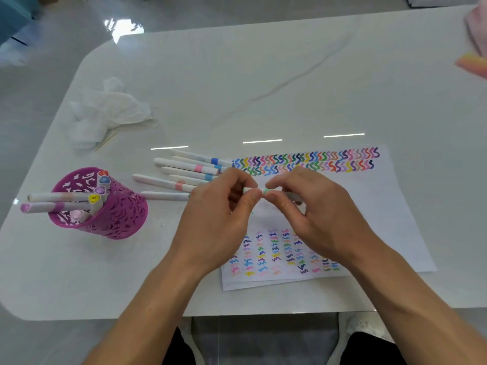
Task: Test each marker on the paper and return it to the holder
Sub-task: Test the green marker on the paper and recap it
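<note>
Both hands meet over the paper (382, 201) on a white marker with a green band (265, 191). My left hand (224, 206) pinches its left end, which looks like the cap. My right hand (313, 206) grips the barrel, whose tail sticks out to the right. The sheet carries rows of coloured squiggles along its top and lower part. Several white markers (181, 169) lie loose just left of the paper. The purple cut-out holder (116, 212) stands at the left with several markers inside.
A crumpled white tissue (105, 111) lies at the back left, with a thin wooden stick beside it. Two markers jut out leftward over the holder's rim. A pink and orange object (474, 61) sits at the far right edge. The table's front edge runs just below the paper.
</note>
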